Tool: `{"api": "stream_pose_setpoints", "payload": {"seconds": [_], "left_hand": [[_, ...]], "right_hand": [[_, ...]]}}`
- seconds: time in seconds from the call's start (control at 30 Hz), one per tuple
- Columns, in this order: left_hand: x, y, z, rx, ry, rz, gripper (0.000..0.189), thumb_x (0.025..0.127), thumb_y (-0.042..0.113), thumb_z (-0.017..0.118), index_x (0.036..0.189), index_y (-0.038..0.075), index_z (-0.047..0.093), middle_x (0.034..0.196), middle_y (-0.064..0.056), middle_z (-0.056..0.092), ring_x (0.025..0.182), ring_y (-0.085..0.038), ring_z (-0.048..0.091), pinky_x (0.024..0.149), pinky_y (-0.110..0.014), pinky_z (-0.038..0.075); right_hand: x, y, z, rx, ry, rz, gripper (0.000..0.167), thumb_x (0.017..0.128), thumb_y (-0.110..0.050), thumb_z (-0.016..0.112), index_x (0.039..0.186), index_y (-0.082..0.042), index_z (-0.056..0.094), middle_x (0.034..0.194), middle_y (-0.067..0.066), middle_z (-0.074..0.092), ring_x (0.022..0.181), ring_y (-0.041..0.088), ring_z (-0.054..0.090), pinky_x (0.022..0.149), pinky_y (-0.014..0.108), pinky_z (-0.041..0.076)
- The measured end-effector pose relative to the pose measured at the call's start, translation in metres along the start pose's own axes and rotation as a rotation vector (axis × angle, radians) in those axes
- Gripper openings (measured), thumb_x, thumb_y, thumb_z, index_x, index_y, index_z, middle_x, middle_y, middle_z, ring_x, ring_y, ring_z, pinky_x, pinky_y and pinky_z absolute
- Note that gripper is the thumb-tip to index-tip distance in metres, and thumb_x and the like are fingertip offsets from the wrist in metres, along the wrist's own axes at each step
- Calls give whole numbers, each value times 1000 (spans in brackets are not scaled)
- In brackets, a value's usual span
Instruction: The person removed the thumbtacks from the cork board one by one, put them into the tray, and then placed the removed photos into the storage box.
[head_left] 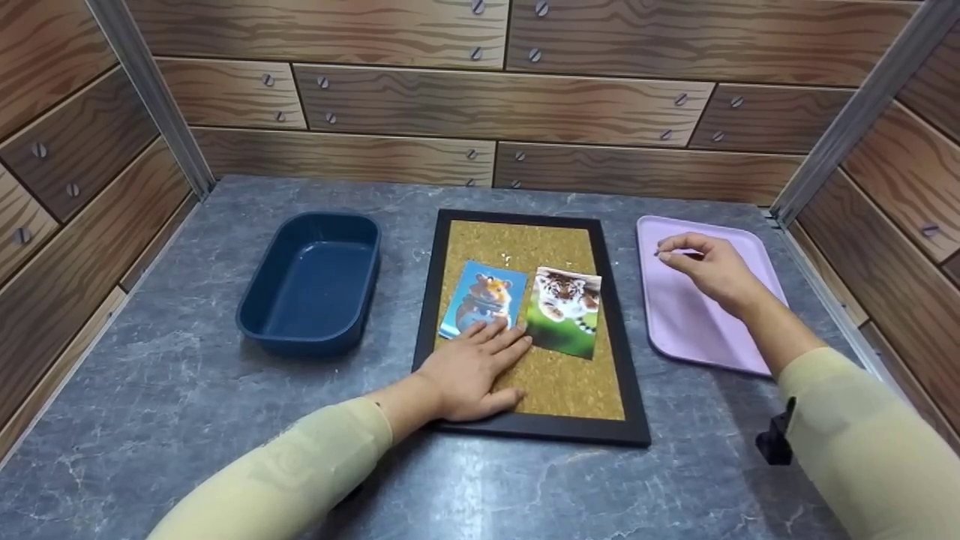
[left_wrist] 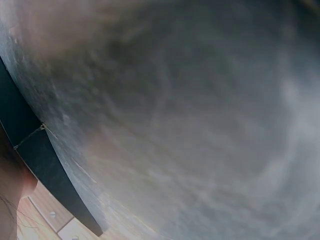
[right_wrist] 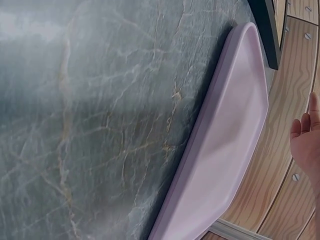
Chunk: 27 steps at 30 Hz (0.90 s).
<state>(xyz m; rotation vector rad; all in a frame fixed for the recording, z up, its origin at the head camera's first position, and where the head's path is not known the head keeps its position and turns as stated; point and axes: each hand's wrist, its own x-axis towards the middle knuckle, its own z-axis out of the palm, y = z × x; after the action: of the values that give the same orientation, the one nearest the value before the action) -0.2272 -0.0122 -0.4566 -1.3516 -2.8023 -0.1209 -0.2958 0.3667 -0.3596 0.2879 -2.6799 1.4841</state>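
Note:
My left hand (head_left: 469, 371) lies with its fingers spread on the lower edge of a hamster picture (head_left: 487, 292), which rests on a black-framed cork board (head_left: 570, 394). A tiger cub picture (head_left: 559, 326) is beside it on the right, apart from my fingertips. Above the lilac tray (head_left: 697, 341), my right hand (head_left: 712, 268) pinches a tiny dark object (head_left: 657, 253) between thumb and fingers; its kind is too small to tell. The left wrist view is mostly blurred tabletop with the board's dark frame (left_wrist: 50, 165). In the right wrist view, my hand (right_wrist: 307, 145) is partly cut off.
A deep blue bin (head_left: 352, 339) stands left of the board on the grey marbled table (head_left: 547, 495). Small white specks (head_left: 505, 259) show on the cork above the pictures. Wood-patterned walls (head_left: 495, 105) enclose the back and sides.

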Motion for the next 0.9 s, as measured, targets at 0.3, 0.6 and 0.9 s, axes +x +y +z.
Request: {"api": "stream_pose_setpoints", "payload": {"seconds": [0.3,0.6,0.9], "left_hand": [[0,0,1,-6,-2,2,78,98,66,26,159,18,18,165,-3,15,152,-28,12,124,-46,15],[0,0,2,-6,11,11,77,98,65,26,158,17,20,165,-4,17,152,-28,14,123,-45,16],[0,-1,1,-7,11,7,78,98,66,25,159,18,18,165,-3,16,152,-28,13,124,-46,15]], "right_hand": [[-2,12,-3,5,11,4,19,95,-17,66,105,-1,69,108,-1,68,97,5,58,77,13,45],[5,48,-7,10,22,15,34,94,-21,67,113,7,64,107,-13,66,103,2,56,80,12,43],[5,52,-7,-17,37,23,33,94,-24,68,111,3,67,107,-13,66,104,1,54,81,12,42]]}}
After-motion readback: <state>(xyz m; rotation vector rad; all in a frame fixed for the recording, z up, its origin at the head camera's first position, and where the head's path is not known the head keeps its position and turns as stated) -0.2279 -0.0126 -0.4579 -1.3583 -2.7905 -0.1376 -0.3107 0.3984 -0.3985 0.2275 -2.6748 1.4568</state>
